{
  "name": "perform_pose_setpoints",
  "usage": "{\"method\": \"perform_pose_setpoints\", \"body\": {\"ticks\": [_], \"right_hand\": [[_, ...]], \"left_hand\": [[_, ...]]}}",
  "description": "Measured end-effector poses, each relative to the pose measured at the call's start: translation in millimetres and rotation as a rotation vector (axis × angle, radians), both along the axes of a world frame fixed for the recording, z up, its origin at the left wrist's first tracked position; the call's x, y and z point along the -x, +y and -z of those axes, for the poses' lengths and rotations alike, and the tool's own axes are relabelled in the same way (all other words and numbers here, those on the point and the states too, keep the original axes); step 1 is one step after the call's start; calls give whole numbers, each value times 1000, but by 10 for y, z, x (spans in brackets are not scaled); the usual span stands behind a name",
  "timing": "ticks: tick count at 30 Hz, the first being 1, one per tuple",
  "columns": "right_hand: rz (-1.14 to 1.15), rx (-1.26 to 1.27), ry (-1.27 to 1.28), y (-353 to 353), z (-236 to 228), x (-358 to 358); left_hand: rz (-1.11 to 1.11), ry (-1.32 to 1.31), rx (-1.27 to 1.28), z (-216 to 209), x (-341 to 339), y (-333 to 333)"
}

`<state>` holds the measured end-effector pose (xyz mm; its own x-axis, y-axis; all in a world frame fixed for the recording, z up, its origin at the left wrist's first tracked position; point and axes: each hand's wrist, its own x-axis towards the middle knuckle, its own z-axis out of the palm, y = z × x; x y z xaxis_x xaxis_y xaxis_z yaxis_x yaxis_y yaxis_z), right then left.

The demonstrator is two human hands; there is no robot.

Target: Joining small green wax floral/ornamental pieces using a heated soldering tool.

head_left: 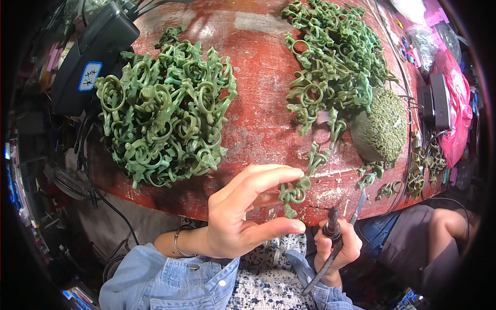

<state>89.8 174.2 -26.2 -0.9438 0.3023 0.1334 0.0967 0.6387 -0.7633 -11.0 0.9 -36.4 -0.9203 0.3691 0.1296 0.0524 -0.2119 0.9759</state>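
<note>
My left hand (245,209) is curved, with a green wax ring (293,195) between its index fingertip and thumb. In my right hand (341,245) is a dark pen-like tool like a soldering iron (332,227), tip pointing up. A thin metal blade (359,204) also sticks up from that hand, and a dark textured strip runs down across it. Beyond my left fingertips, more green pieces (316,157) trail toward a heap of green wax rings (336,57) at the far right. Another heap of rings (165,113) lies at the left.
The red, worn table (258,98) curves toward me. A grainy green mound (380,126) and small loose rings (388,190) lie at the right. A black device (95,57) with cables stands far left. Another person's bare leg (447,227) shows at the lower right, near a pink bag (457,113).
</note>
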Motion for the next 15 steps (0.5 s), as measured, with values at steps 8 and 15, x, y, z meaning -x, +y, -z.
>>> {"method": "perform_pose_setpoints", "body": {"ticks": [8, 15], "right_hand": [[-14, -77, 29, -23, -2, 52], [1, 4, 20, 19, 20, 0]], "left_hand": [[5, -9, 44, -27, -5, -5], [-63, 134, 178, -4, 6, 26]]}}
